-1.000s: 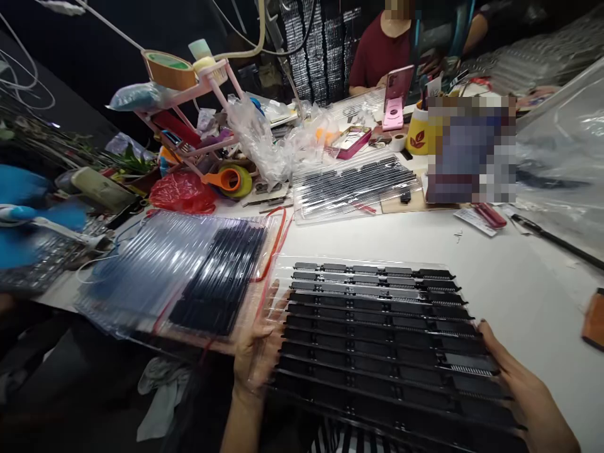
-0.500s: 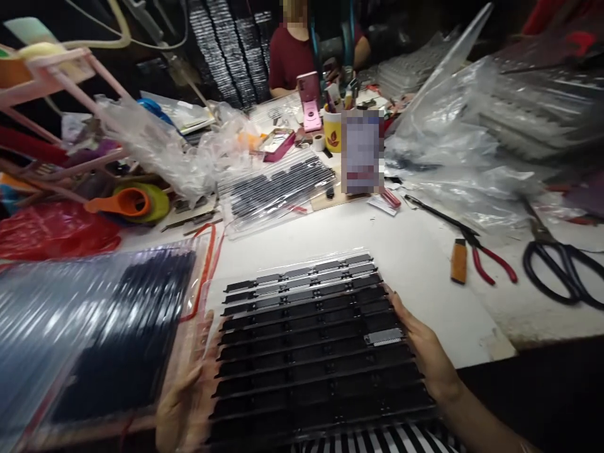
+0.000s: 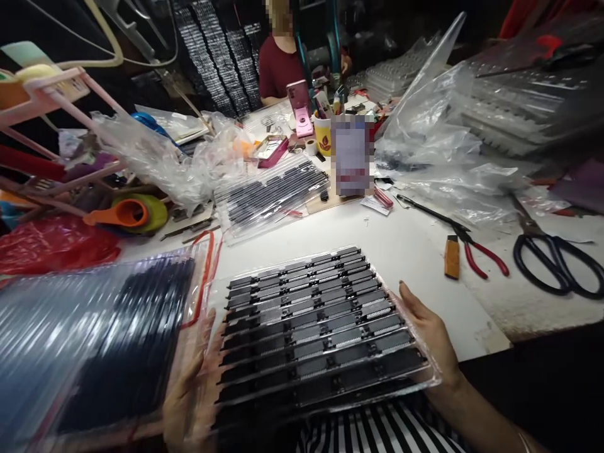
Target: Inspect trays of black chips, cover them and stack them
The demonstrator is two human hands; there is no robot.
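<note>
A clear plastic tray (image 3: 431,379) is held up over the near edge of the table, tilted, between my two hands. Several rows of black, flat, strip-like parts (image 3: 311,368) with fine teeth or pins fill it; I cannot tell their exact kind. My left hand (image 3: 186,393), slightly blurred, grips the tray's left side, and some of its fingers show through the clear plastic. At the right edge, my right hand (image 3: 431,333) supports the tray with the thumb up and the other fingers partly hidden beneath it.
To the left lies a stack of filled clear trays (image 3: 127,340) with red string (image 3: 205,277). Another tray of strips (image 3: 278,195) lies farther back. Pliers (image 3: 465,242), an orange-handled piece (image 3: 452,257) and scissors (image 3: 552,258) are at right. A co-worker (image 3: 280,69) sits behind.
The tray has tipped, so light now catches the strips and their teeth show in most rows. Both hands keep their hold. The whole view has shifted slightly.
</note>
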